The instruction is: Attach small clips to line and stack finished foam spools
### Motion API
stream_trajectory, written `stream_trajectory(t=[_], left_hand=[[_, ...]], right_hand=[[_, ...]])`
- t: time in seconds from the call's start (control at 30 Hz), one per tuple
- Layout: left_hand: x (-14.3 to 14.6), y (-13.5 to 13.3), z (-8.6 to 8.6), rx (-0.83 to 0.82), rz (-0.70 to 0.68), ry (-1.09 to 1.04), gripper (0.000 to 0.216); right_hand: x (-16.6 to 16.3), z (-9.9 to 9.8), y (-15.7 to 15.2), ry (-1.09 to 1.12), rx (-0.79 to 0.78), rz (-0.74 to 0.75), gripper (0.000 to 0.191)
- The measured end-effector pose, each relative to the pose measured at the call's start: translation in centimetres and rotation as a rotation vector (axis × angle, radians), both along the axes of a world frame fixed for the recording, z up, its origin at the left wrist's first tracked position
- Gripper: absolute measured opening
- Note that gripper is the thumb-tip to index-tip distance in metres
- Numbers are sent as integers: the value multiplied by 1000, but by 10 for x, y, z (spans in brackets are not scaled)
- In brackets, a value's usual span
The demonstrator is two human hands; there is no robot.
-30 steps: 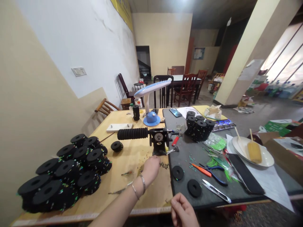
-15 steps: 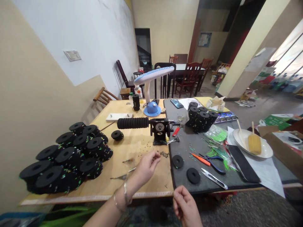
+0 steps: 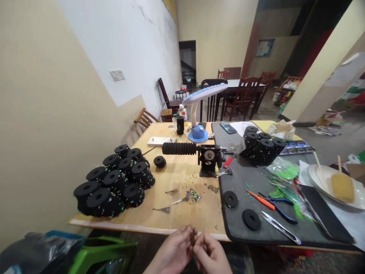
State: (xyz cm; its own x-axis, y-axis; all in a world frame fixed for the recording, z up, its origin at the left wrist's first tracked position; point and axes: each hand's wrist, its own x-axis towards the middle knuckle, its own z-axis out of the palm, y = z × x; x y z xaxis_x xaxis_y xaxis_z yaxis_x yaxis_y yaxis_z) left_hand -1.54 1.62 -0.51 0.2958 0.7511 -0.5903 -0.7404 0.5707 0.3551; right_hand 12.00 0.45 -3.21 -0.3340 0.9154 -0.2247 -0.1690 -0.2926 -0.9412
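Both of my hands meet below the table's front edge, at the bottom of the view. My left hand (image 3: pixel 172 253) and my right hand (image 3: pixel 212 255) have their fingertips pinched together around something too small to make out. On the wooden table (image 3: pixel 182 213) just ahead lies a small heap of colourful bits (image 3: pixel 193 195) with thin metal pieces (image 3: pixel 162 209) beside it. A black winding device (image 3: pixel 209 160) with a ribbed roller (image 3: pixel 179 148) stands farther back.
A pile of black foam spools (image 3: pixel 114 182) sits at the left. More spools (image 3: pixel 261 148) stand on the dark mat (image 3: pixel 256 236), with two flat discs (image 3: pixel 241 209), pliers (image 3: pixel 278 203) and snips (image 3: pixel 281 227). A blue lamp (image 3: pixel 199 114) and a plate (image 3: pixel 336 182) are behind.
My left hand has pulled back from the table near the winding device to meet my right hand below the edge. The view has shifted left and back.
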Motion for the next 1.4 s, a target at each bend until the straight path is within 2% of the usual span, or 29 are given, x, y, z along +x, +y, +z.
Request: stream_trajectory(t=[0.1,0.47,0.77,1.03,1.4], left_hand=[[0,-3,-3,-56,-1,-10,3],[3,-5,10,-137,-14,-22,22],[5,-5,11,-152,-42,-58,17],[5,-4,6,-134,-47,-73,14],[6,-3,10,-140,-46,-78,10]], right_hand=[[-3,3,0,1,27,-5,42],[1,5,-1,-100,182,-4,21],[1,16,0,-143,228,-10,23],[1,17,1,-145,218,9,23],[1,16,3,-144,233,34,22]])
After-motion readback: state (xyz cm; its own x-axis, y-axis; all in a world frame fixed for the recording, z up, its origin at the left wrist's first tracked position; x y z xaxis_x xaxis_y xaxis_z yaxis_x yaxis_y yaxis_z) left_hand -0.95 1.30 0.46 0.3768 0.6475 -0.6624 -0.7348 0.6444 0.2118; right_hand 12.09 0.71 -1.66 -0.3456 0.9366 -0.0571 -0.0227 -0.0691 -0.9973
